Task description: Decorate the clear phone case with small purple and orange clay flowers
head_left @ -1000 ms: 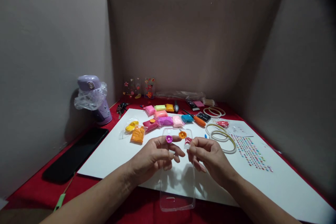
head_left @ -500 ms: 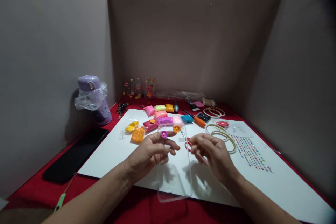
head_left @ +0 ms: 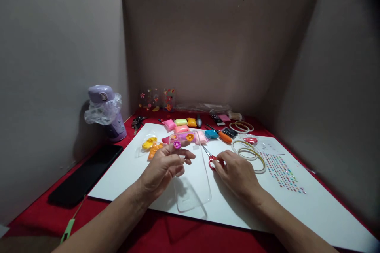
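A clear phone case [head_left: 192,201] is held up over the white board by my left hand [head_left: 164,166], whose fingers curl round its left edge. Near the top of the case sit a purple flower [head_left: 177,144] and an orange flower [head_left: 190,137]. Several packs of coloured clay show behind and through the case. My right hand [head_left: 236,170] is down on the board, with thumb and fingers closed on the red handles of a small pair of scissors [head_left: 211,158]. The scissors' blades point away to the upper left.
White bangles [head_left: 251,154] and a sheet of coloured gems [head_left: 282,172] lie right of my hands. An orange-handled tool [head_left: 225,137] rests behind the scissors. At left are a black phone [head_left: 86,176] and a purple bottle [head_left: 114,126]. Grey walls stand on three sides.
My right hand has come down onto the scissors' handles. My left hand and the phone case have shifted left and slightly up.
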The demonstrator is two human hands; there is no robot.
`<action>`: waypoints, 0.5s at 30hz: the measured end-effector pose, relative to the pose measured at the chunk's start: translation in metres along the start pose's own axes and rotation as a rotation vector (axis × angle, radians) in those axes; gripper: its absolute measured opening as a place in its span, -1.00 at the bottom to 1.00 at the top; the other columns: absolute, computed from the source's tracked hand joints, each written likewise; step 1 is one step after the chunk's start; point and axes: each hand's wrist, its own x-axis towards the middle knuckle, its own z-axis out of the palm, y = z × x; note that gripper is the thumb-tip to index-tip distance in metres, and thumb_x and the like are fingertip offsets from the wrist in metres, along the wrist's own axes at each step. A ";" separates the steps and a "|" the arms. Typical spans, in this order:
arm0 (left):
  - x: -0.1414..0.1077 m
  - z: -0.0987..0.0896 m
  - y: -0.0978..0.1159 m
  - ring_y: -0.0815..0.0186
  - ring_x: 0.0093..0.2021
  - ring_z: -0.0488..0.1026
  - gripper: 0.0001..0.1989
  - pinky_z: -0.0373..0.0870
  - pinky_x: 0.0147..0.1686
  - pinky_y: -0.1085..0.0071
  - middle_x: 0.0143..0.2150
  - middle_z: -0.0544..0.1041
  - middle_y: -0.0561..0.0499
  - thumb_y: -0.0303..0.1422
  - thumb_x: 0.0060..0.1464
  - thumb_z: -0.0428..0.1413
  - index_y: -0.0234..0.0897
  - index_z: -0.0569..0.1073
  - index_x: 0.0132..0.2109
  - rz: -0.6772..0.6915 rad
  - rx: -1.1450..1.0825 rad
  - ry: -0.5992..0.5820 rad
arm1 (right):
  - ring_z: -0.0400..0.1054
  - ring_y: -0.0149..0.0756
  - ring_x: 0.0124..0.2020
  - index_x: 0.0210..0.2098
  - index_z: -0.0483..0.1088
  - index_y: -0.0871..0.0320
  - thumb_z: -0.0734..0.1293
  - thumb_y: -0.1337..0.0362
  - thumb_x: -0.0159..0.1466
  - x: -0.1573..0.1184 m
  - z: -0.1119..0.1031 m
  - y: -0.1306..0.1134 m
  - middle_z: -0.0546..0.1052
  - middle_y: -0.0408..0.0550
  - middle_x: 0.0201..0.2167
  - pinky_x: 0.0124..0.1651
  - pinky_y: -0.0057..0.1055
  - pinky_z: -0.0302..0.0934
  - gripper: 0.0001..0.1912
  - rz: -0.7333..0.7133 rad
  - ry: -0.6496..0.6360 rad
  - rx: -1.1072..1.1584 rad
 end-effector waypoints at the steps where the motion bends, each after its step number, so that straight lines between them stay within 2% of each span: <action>1: 0.000 0.000 0.000 0.44 -0.37 0.34 -0.62 0.13 -0.51 0.56 -0.28 0.53 -0.07 -0.56 -0.15 0.15 -0.32 0.49 -0.10 0.000 0.002 0.003 | 0.33 -0.28 -0.40 -0.44 0.37 0.15 0.23 0.26 0.25 0.000 0.000 0.000 0.47 -0.08 -0.42 -0.41 -0.40 -0.01 -0.83 0.008 -0.034 -0.022; 6: 0.001 -0.002 -0.002 0.45 -0.40 0.32 -0.59 0.11 -0.53 0.57 -0.29 0.53 -0.06 -0.57 -0.16 0.15 -0.31 0.48 -0.07 0.023 0.008 0.008 | 0.34 -0.25 -0.41 -0.41 0.39 0.14 0.22 0.37 0.20 0.000 -0.010 -0.002 0.50 -0.06 -0.43 -0.45 -0.42 -0.05 -0.88 0.090 -0.190 -0.056; 9: 0.003 -0.003 -0.003 0.45 -0.41 0.32 -0.59 0.13 -0.53 0.57 -0.28 0.53 -0.07 -0.57 -0.15 0.15 -0.31 0.47 -0.06 0.029 0.012 0.011 | 0.35 -0.23 -0.42 -0.41 0.40 0.13 0.23 0.39 0.15 -0.002 -0.015 -0.005 0.51 -0.05 -0.43 -0.45 -0.42 -0.03 -0.88 0.107 -0.238 -0.040; 12: 0.003 -0.003 -0.003 0.45 -0.42 0.32 -0.59 0.12 -0.54 0.57 -0.28 0.53 -0.09 -0.57 -0.16 0.14 -0.34 0.47 -0.07 0.031 0.010 0.021 | 0.36 -0.20 -0.40 -0.35 0.43 0.13 0.24 0.40 0.12 -0.003 -0.017 -0.009 0.52 -0.04 -0.41 -0.44 -0.40 0.02 -0.85 0.118 -0.207 0.008; 15: 0.003 -0.002 -0.003 0.46 -0.45 0.31 -0.58 0.10 -0.56 0.57 -0.29 0.53 -0.08 -0.58 -0.18 0.14 -0.35 0.46 -0.07 0.025 0.006 0.040 | 0.38 -0.21 -0.39 -0.28 0.45 0.13 0.26 0.40 0.09 -0.002 -0.019 -0.010 0.52 -0.06 -0.40 -0.39 -0.38 0.11 -0.79 0.107 -0.075 0.120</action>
